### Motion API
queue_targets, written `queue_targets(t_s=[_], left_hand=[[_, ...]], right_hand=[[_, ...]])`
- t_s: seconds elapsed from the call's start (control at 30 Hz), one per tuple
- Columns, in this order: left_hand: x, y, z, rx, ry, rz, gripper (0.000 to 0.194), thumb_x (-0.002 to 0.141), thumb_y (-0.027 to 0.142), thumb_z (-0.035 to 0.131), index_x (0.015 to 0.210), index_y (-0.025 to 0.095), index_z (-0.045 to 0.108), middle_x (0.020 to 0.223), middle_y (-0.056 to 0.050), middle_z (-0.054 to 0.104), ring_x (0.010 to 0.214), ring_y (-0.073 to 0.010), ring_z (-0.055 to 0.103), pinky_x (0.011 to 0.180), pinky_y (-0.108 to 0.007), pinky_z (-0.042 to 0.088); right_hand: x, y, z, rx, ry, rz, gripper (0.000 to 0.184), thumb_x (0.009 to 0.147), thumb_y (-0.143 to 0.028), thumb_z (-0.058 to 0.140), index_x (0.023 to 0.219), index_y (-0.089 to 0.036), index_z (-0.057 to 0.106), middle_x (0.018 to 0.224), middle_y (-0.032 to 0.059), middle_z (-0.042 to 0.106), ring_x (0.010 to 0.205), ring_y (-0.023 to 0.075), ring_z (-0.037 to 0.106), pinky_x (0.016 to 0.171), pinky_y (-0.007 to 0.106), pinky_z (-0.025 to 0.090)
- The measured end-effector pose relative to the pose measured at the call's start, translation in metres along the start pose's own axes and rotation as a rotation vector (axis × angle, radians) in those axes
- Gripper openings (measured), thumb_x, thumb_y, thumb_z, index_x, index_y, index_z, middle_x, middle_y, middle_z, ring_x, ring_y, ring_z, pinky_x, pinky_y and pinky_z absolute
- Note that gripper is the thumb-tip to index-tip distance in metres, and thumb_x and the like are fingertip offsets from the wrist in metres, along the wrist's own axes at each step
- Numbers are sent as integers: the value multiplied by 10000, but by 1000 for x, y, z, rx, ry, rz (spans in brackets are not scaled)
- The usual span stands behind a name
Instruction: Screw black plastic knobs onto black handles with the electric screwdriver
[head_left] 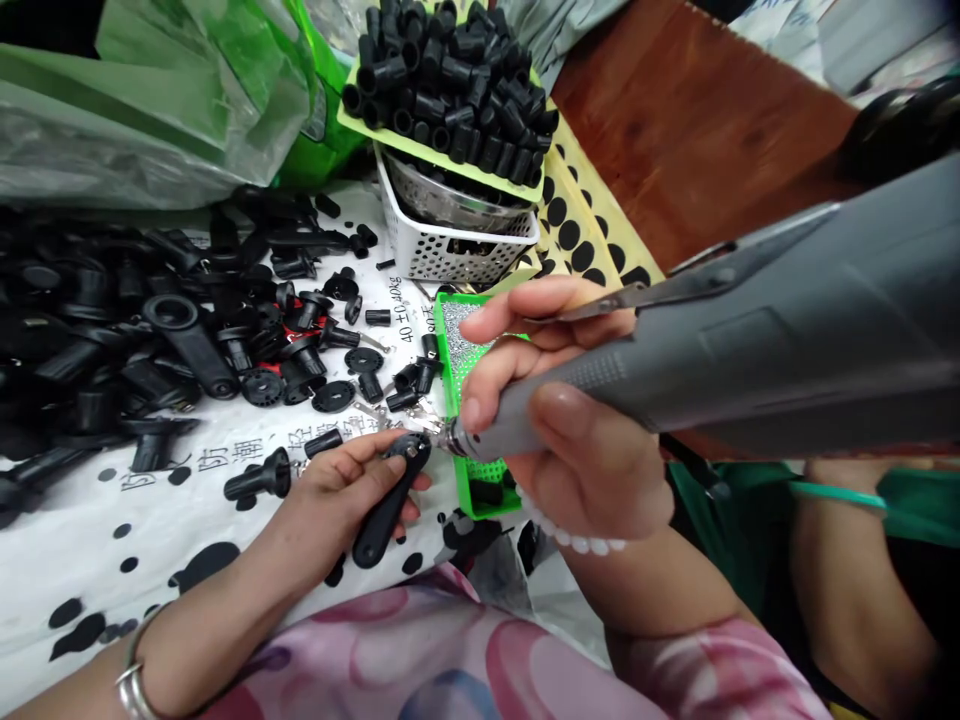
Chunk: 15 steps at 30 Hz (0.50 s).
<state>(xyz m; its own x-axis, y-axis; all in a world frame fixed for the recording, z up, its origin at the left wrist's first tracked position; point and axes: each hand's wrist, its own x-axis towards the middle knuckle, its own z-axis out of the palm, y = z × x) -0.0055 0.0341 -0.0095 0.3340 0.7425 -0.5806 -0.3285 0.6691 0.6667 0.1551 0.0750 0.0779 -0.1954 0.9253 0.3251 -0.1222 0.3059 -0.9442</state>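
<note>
On my feed, the left hand (pixel 341 490) grips a black moulded plastic lever-shaped part (pixel 386 510), its fingers (pixel 360 448) clenched around it, just beside the steel tip of a grey handheld rotary grinder (pixel 675 350). The right hand (pixel 577 440) holds that grinder, fingers (pixel 495 375) wrapped closed on its grip. Beyond them sit a bright green perforated tray (pixel 444 350), a white plastic basket (pixel 450 260) under a heap of black cylindrical sleeves (pixel 442 100), and loose black plastic fittings (pixel 150 320) strewn across a table (pixel 75 560) under white spotted sheeting.
</note>
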Motion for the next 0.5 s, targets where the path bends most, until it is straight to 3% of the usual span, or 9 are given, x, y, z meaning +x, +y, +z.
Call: queue_targets(t_s=[0.2,0.5], left_hand=[[-1,3,4,26,19,9,382,753,337,718,1067,151,603,757,-66,720,541,-133,637,494,-221,536],[0,1,4,44,16,39,403,723,377,741,1030,146,619,729,-46,709,529,-130,625,486,-228,543]], right_hand=[[6,10,6,33,27,-63,334,762,-437,689,999,-264,530,530,-49,545,532,161,597,465,285,457],[8,17,7,-5,28,-72,367,734,-473,698,972,-254,525,546,-36,524,739,210,660,571,314,513]])
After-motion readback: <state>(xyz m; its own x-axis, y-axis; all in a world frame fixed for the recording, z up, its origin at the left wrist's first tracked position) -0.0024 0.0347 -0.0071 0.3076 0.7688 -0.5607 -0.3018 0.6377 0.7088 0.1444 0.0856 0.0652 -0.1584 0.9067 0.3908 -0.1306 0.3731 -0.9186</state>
